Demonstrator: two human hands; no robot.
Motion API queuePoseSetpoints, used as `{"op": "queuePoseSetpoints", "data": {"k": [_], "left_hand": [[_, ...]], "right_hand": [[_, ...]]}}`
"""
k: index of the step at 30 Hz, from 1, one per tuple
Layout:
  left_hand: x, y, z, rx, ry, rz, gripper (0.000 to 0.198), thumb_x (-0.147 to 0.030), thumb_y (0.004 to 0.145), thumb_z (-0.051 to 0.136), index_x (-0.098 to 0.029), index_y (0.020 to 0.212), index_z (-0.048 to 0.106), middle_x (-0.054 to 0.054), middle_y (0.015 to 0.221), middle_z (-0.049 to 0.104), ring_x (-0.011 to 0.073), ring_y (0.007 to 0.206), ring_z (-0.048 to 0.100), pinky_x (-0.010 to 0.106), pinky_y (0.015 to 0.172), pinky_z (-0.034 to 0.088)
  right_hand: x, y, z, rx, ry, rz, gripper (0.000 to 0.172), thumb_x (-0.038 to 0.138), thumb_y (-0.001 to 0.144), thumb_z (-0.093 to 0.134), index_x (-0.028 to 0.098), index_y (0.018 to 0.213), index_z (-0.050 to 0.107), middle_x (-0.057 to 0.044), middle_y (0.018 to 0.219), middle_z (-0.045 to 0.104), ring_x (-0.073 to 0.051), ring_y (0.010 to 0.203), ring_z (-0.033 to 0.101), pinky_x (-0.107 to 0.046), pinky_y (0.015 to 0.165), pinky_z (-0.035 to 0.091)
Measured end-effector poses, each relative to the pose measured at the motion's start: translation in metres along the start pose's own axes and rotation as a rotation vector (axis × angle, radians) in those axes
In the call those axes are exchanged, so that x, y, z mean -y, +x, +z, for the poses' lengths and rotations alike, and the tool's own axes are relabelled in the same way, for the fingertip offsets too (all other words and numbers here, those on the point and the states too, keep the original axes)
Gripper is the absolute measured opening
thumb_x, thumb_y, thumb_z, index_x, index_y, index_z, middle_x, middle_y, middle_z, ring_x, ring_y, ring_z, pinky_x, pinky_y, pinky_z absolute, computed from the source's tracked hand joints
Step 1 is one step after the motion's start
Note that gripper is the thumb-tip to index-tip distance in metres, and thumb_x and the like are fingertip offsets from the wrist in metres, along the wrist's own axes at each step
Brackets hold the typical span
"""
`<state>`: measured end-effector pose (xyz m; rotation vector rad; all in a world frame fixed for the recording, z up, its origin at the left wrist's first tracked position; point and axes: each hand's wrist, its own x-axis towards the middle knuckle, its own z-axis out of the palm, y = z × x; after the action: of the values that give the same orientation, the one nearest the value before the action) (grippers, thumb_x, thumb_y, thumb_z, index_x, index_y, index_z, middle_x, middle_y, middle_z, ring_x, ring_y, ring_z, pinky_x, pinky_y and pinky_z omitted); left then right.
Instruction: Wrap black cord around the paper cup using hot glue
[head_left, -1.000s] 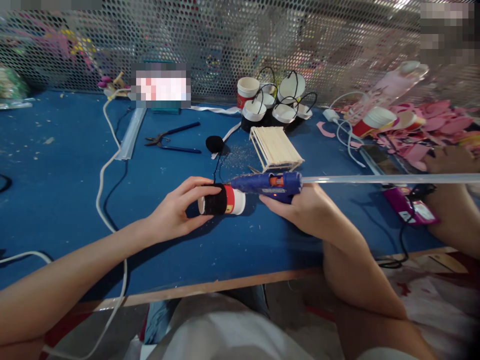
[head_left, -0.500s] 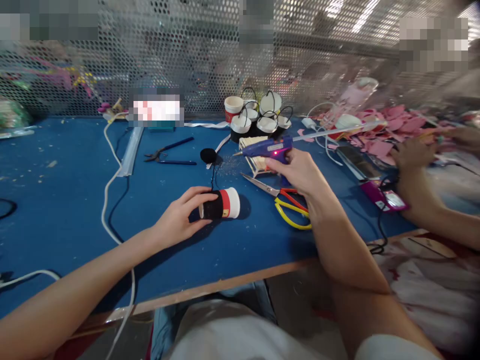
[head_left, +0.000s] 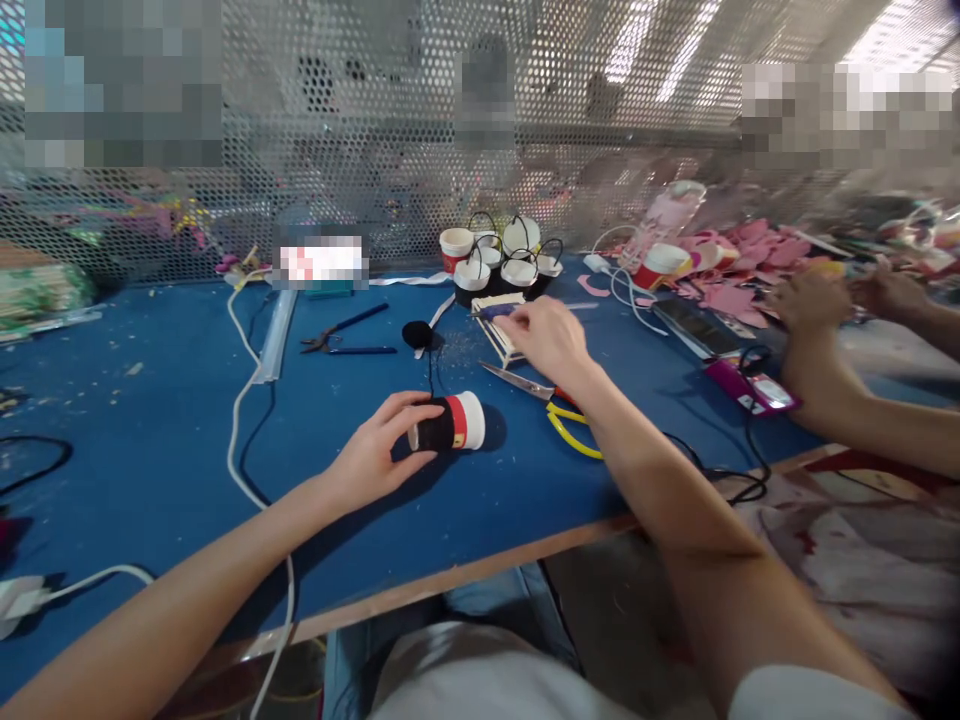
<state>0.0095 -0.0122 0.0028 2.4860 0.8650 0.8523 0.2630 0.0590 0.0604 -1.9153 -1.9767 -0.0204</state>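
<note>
My left hand [head_left: 379, 455] grips a paper cup [head_left: 454, 422] lying on its side on the blue table [head_left: 135, 440]. The cup is wrapped in black, with a red band and a white rim. A black thread runs from it up to a black pom-pom [head_left: 416, 333]. My right hand [head_left: 551, 338] is farther back, closed over a blue glue gun [head_left: 491, 312] that rests on a rack of wooden sticks [head_left: 501, 335]. The gun's nozzle points left and its clear glue stick [head_left: 581, 305] pokes out to the right.
Yellow-handled scissors [head_left: 562, 408] lie right of the cup. Blue pliers [head_left: 341, 335], a white cable [head_left: 244, 400] and a cluster of finished cups [head_left: 499, 255] sit behind. Another person's hands [head_left: 814, 300] work at the right among pink cut-outs [head_left: 739, 270], a phone [head_left: 694, 325] and a pink device [head_left: 746, 385].
My right hand lifted the glue gun away from the cup and carried it back onto the stick rack. The scissors came into view. My left hand kept hold of the cup.
</note>
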Motion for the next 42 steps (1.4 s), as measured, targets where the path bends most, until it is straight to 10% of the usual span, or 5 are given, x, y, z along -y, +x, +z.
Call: {"op": "queuePoseSetpoints", "data": {"k": [7,14,27,42], "left_hand": [[-0.002,0.0,0.001,0.005,0.091,0.104,0.041,-0.021,0.083,0.056,-0.021,0.122,0.046,0.014,0.127,0.045,0.0252,0.117,0.048,0.042,0.095,0.046],[-0.001,0.0,0.002,0.024,0.103,0.143,0.04,-0.019,0.083,0.056,-0.022,0.122,0.047,0.014,0.129,0.043,0.026,0.12,0.045,0.044,0.098,0.044],[-0.008,0.001,0.0,0.136,-0.506,-0.422,0.052,-0.035,0.077,0.064,-0.015,0.121,0.046,0.01,0.106,0.06,0.0186,0.084,0.064,0.036,0.077,0.055],[-0.017,0.002,-0.003,0.131,-0.247,-0.172,0.051,-0.03,0.076,0.066,-0.016,0.122,0.048,0.008,0.104,0.054,0.0156,0.086,0.057,0.027,0.073,0.053]], "right_hand": [[0.05,-0.039,0.008,0.704,0.619,-0.342,0.058,0.063,0.085,0.031,0.017,0.078,0.067,-0.005,0.078,0.066,-0.017,0.076,0.058,-0.028,0.067,0.04],[0.046,-0.045,0.027,0.442,1.04,-0.227,0.029,0.044,0.076,0.06,0.016,0.076,0.065,-0.002,0.079,0.065,-0.014,0.077,0.058,-0.027,0.073,0.045],[0.028,-0.042,0.023,0.101,0.925,-0.258,0.026,0.038,0.085,0.051,0.016,0.072,0.054,-0.001,0.069,0.058,-0.01,0.063,0.05,-0.025,0.06,0.04],[0.036,-0.05,0.027,0.112,0.787,-0.253,0.027,0.038,0.086,0.049,0.017,0.07,0.051,0.001,0.065,0.054,-0.009,0.06,0.045,-0.024,0.057,0.035]]}}
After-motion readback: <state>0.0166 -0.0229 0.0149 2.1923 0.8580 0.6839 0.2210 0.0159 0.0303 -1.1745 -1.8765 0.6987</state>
